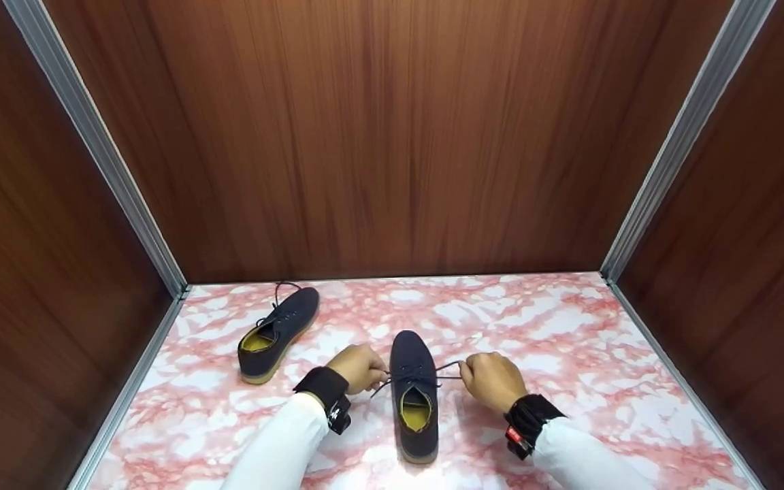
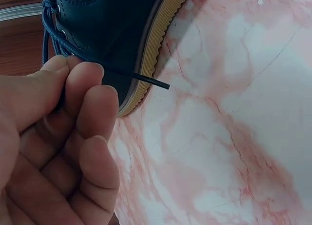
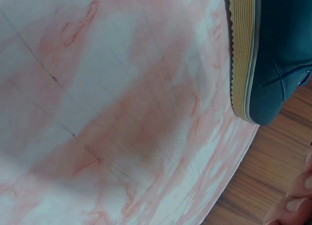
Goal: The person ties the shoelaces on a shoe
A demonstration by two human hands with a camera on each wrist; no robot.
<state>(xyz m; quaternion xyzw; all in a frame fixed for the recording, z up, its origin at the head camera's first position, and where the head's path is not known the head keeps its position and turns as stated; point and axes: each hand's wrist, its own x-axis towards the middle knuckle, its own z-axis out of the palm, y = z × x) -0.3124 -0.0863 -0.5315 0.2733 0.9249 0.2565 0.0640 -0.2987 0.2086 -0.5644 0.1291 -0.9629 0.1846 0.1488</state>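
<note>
A dark navy lace-up shoe (image 1: 411, 350) with a tan sole and yellow lining stands upright between the hands, toe pointing away. On its left side, the left hand (image 1: 358, 368) pinches a shoelace (image 2: 114, 69) between thumb and forefinger; the lace's dark tip sticks out past the fingers in the left wrist view. From the shoe's other side, the right hand (image 1: 496, 381) grips lace drawn out sideways, two strands (image 1: 449, 377) running from the eyelets to the fingers. Only fingertips (image 3: 297, 204) of that hand show at the corner of the right wrist view.
A matching navy shoe (image 1: 297, 312) stands farther back on the left, its lace (image 1: 277, 291) loose beside the toe. Pink-and-white marbled board (image 1: 528, 313) lies under everything. Brown wood-grain panels (image 1: 392, 136) with grey metal corner strips (image 1: 678, 143) rise at the back and both sides.
</note>
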